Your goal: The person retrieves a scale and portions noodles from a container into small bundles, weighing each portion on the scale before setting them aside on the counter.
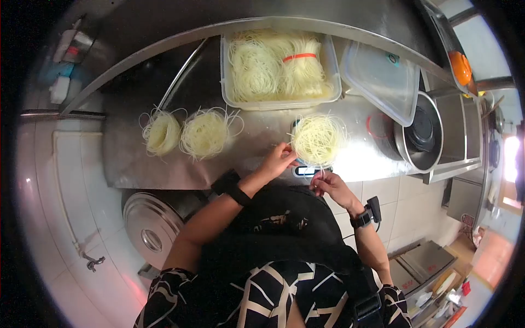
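A round nest of thin pale noodles (319, 140) rests on a small digital scale (305, 171), whose lit display shows at the front; its digits are too small to read. At the nest's left edge is my left hand (278, 162), fingers bent and slightly apart. Just below the nest, my right hand (329, 186) has its thumb and fingertips pinched together on a thin noodle strand that hangs from it. Two more noodle nests, one (204, 134) beside the other (162, 133), lie on the steel counter to the left.
Behind the scale stands a clear plastic tub (281, 104) full of noodles, one bundle tied with a red band (299, 56). A clear lid (380, 76) leans to its right, near a metal basin (432, 156) holding a black bowl. A steel shelf edge (180, 38) crosses above the counter (246, 158).
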`<control>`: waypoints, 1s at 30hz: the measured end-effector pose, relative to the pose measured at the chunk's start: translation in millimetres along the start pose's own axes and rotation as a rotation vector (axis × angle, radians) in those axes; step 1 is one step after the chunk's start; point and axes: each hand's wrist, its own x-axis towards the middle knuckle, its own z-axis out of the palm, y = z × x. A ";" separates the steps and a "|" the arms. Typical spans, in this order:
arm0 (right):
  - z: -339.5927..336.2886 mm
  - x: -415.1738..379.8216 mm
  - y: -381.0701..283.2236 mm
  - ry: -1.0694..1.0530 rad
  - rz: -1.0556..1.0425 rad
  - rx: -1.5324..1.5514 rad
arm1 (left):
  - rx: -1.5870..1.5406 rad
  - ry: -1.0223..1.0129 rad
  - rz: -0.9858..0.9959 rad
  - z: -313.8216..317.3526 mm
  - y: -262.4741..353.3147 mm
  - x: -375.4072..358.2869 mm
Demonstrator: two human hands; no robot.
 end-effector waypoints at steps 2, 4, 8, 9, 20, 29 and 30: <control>3.2 -4.9 -17.3 0.070 -0.049 -0.038 | 0.066 0.003 0.045 3.4 1.8 4.0; 8.8 -13.0 -44.3 0.142 -0.094 -0.075 | 0.129 0.006 0.086 4.6 3.5 3.9; 16.1 4.3 -91.6 0.423 -0.308 -0.654 | 0.171 0.087 0.088 8.6 26.9 -12.9; 15.8 15.7 -89.9 0.413 -0.379 -0.882 | 0.087 0.125 0.074 7.7 36.0 -18.6; 52.3 123.0 -223.3 0.341 -0.770 -1.327 | 0.012 0.112 0.036 -42.4 175.1 -43.8; 27.5 191.6 -236.3 0.334 -0.848 -1.282 | -0.173 0.284 0.209 -88.2 165.3 22.9; 23.0 188.5 -237.7 0.295 -0.861 -1.234 | -0.178 0.287 0.216 -93.2 157.4 35.3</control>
